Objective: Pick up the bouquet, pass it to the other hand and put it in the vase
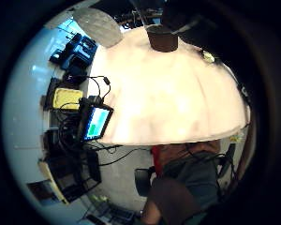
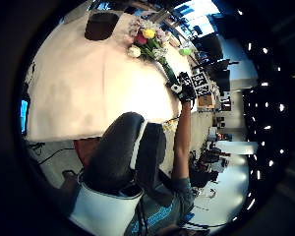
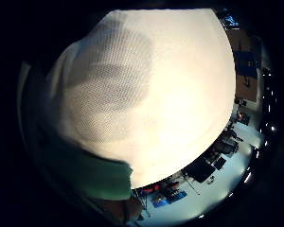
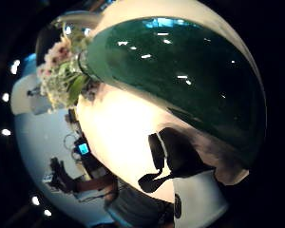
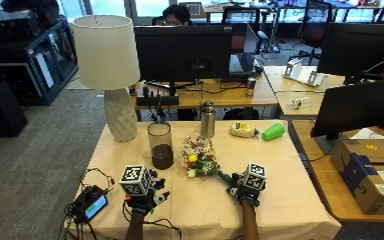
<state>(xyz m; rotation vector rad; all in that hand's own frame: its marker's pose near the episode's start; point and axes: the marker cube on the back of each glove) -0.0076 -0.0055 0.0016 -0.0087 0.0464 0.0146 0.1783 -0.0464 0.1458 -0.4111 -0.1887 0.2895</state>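
— Where is the bouquet at this moment?

— It lies on the cream-clothed table, near the middle, blossoms pointing away from the person and the green-wrapped stems running toward the right hand. White, pink, yellow and red flowers show at its head.

— Does that hand have it?

— Yes. The right hand sits at the stem end with its fingers curled round the green stem wrap. In the right thumb side palm view the dark green wrap fills most of the picture, close against the palm, with the blossoms beyond it. The left thumb side palm view also shows the gloved right hand closed at the base of the stems.

— And the left hand?

— The left hand is above the table's near left part, well apart from the bouquet and holding nothing. Whether its fingers are spread or curled, I cannot tell.

— Where is the vase?

— The vase, a clear glass cylinder with a dark lower part, stands upright just left of the flower heads, near them; whether they touch I cannot tell.

— Anything else on the table?

— A white lamp at the far left corner, a steel bottle behind the bouquet, a green cup tipped on its side at the far right, and a small screened device with cables at the near left edge.
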